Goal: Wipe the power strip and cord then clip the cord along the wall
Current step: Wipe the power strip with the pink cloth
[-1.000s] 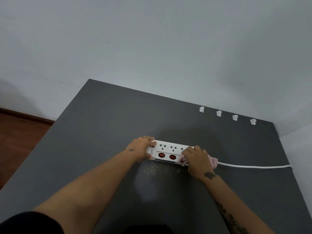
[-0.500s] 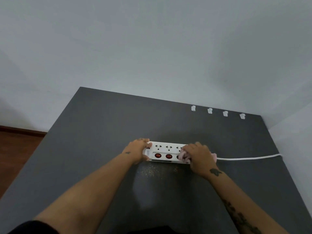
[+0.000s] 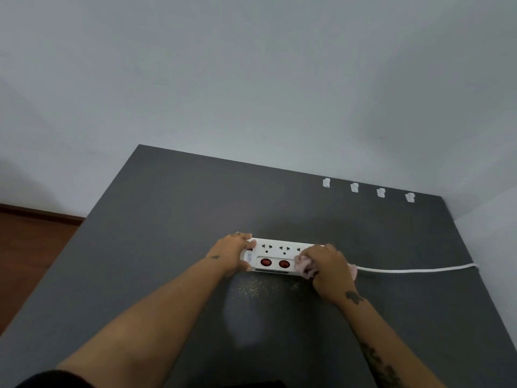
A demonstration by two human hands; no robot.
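A white power strip [image 3: 275, 254] with two red switches lies on the dark grey table [image 3: 167, 219]. My left hand [image 3: 233, 254] grips its left end, thumb on the near side. My right hand [image 3: 328, 271] holds a pink cloth [image 3: 303, 266] pressed on the strip's right part, hiding that end. The white cord [image 3: 414, 270] runs from under my right hand to the table's right edge by the wall. Several white cord clips [image 3: 354, 187] sit in a row at the table's far edge along the wall.
Fine crumbs or dust [image 3: 253, 288] speckle the table just in front of the strip. Grey walls close off the far side and the right side. Brown wooden floor [image 3: 30, 247] shows past the table's left edge.
My right hand with the cloth has slid a little left along the strip, covering the third switch. The left hand keeps its hold. The camera view has shifted slightly.
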